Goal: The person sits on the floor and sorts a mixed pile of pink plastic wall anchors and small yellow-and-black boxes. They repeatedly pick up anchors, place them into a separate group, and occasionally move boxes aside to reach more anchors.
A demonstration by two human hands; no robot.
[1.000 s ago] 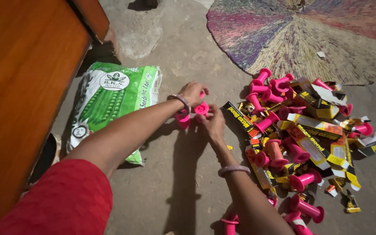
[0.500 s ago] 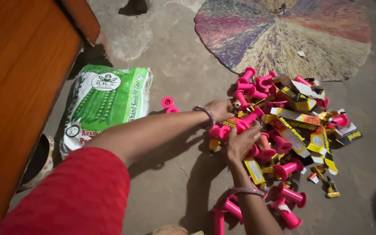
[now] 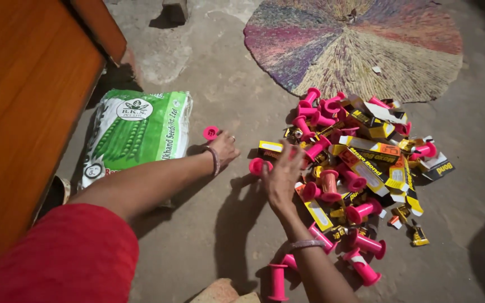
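A pink flanged spool (image 3: 211, 133) lies sideways beside the green sack (image 3: 136, 132).

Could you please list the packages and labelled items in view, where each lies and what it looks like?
Green sack: lies flat on the floor by the wooden furniture, left of the left hand; green and white, round emblem, pea-pod picture.
Flattened cartons: scattered among pink spools right of the right hand; long, yellow, black and orange.

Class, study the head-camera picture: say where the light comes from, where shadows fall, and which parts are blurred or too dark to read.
Head view: light seems to come from near the camera, throwing hard shadows of both arms onto the concrete floor; the right hand is motion-blurred, the left hand sharper; corners darken, especially at right; the pile of pink spools is bright and saturated; the green sack shows a mild sheen.
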